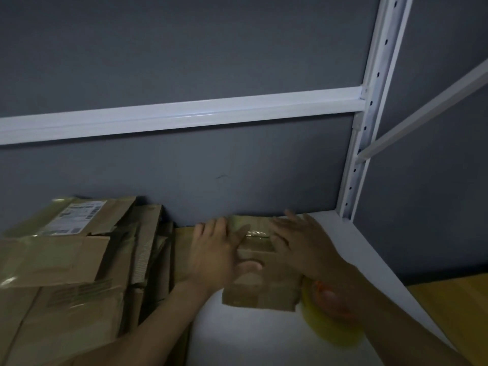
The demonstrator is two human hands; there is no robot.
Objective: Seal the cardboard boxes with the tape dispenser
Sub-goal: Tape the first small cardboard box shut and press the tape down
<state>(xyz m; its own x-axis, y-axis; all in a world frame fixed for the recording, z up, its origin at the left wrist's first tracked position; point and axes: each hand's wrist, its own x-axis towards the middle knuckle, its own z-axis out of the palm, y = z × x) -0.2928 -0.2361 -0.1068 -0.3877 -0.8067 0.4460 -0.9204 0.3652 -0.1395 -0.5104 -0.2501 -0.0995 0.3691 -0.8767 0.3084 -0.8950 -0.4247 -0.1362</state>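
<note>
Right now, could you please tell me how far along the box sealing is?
Done: clear tape already crosses the small box. In hand: the left hand and right hand press flat on it, the tape roll beside it. Left: the stack of boxes alongside; I cannot tell if those are sealed.

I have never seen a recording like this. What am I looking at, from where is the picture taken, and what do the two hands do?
There is no machine: a person wears a camera on the head, so the picture looks forward and down at their own hands. The left hand and right hand lie flat on a small cardboard box on a white shelf. Shiny tape crosses its top. A yellow tape dispenser shows under the right forearm; neither hand holds it. More boxes are stacked at left.
</note>
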